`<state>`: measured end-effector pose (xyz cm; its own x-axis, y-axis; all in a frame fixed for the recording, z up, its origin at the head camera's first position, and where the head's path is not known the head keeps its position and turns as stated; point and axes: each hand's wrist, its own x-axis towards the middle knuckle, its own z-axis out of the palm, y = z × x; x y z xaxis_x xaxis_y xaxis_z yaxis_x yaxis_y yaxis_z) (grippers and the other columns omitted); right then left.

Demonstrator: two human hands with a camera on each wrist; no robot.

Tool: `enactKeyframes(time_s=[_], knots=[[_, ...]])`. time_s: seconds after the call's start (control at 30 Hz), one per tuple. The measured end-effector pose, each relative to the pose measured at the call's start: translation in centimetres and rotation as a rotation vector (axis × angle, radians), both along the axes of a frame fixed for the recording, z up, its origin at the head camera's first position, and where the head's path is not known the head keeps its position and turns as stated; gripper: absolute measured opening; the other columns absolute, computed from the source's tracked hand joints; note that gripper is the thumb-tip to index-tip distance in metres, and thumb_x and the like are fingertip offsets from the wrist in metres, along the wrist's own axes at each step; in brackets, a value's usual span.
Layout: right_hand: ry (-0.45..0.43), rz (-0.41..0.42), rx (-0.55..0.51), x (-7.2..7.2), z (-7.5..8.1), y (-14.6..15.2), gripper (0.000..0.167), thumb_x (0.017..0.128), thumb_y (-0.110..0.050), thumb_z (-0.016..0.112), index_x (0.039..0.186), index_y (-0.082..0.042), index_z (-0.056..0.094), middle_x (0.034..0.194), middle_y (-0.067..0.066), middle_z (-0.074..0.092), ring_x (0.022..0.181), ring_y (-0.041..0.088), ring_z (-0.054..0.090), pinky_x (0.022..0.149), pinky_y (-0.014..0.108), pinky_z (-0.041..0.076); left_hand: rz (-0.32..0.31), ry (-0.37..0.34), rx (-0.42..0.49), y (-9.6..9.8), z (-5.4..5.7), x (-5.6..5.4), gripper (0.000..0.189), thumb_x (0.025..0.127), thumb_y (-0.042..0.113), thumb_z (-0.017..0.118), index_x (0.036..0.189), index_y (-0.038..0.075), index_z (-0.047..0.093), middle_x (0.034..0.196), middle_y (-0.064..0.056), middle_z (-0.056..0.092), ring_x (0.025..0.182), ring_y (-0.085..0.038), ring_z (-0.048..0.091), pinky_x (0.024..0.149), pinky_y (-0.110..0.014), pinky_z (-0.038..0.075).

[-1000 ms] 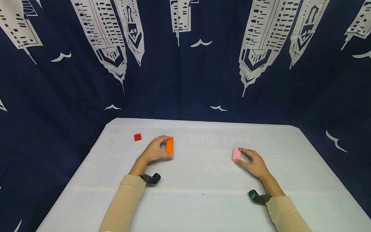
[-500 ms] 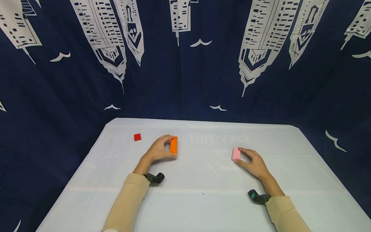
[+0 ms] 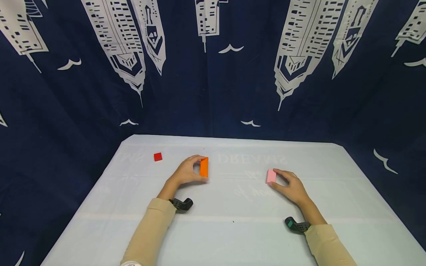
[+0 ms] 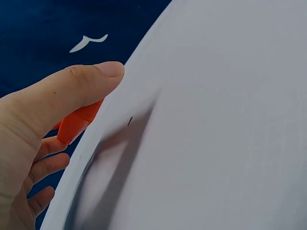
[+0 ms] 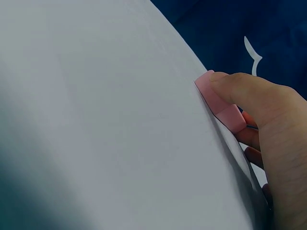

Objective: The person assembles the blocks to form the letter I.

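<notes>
My left hand (image 3: 189, 171) pinches an orange block (image 3: 204, 167) between thumb and fingers, left of the table's middle. In the left wrist view the thumb covers much of the orange block (image 4: 79, 122), and a shadow falls on the white surface beside it. On the right, my right hand (image 3: 291, 187) holds a pink block (image 3: 271, 176) by its two ends. The right wrist view shows the pink block (image 5: 218, 98) low against the table surface, with the thumb along its near end. A wide gap separates the two blocks.
A small red block (image 3: 158, 157) lies at the back left of the white-covered table (image 3: 233, 240). Behind the table hangs a dark blue cloth (image 3: 186, 92) with white building and bird prints. Each wrist wears a black camera mount (image 3: 182, 204).
My left hand has moved steadily to the right with the orange block, closer to the pink one. The right hand, the pink block and the red block have stayed in place.
</notes>
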<state>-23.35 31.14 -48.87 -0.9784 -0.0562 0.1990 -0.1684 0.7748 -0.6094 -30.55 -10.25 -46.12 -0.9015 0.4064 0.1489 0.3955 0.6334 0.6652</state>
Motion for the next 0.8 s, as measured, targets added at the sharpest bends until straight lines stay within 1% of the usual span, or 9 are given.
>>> enactKeyframes(time_s=[0.3,0.6,0.8], knots=[[0.005,0.000,-0.006,-0.1,-0.1,0.0,0.067,0.086,-0.043,0.072,0.138,-0.004,0.053,0.139,0.026,0.049,0.130,0.046,0.038,0.104,0.065,0.030,-0.020,0.007,-0.001,1.0,-0.1,0.2,0.087,0.062,0.044,0.090,0.138,0.018,0.055,0.144,-0.008,0.049,0.134,-0.028,0.041,0.111,-0.051,0.030],[0.003,0.000,-0.001,0.0,0.0,0.0,0.068,0.086,-0.043,0.071,0.138,-0.004,0.053,0.139,0.027,0.048,0.131,0.047,0.038,0.104,0.065,0.029,-0.043,0.031,-0.029,2.2,-0.4,0.2,0.087,0.063,0.046,0.089,0.139,0.019,0.055,0.144,-0.006,0.049,0.134,-0.027,0.041,0.111,-0.050,0.030],[0.005,0.004,-0.004,0.0,0.0,0.1,0.068,0.086,-0.043,0.071,0.138,-0.004,0.053,0.139,0.027,0.048,0.131,0.047,0.037,0.104,0.065,0.029,-0.054,0.029,-0.036,2.8,-0.3,0.4,0.088,0.063,0.047,0.089,0.139,0.020,0.054,0.144,-0.004,0.049,0.135,-0.026,0.041,0.111,-0.049,0.029]])
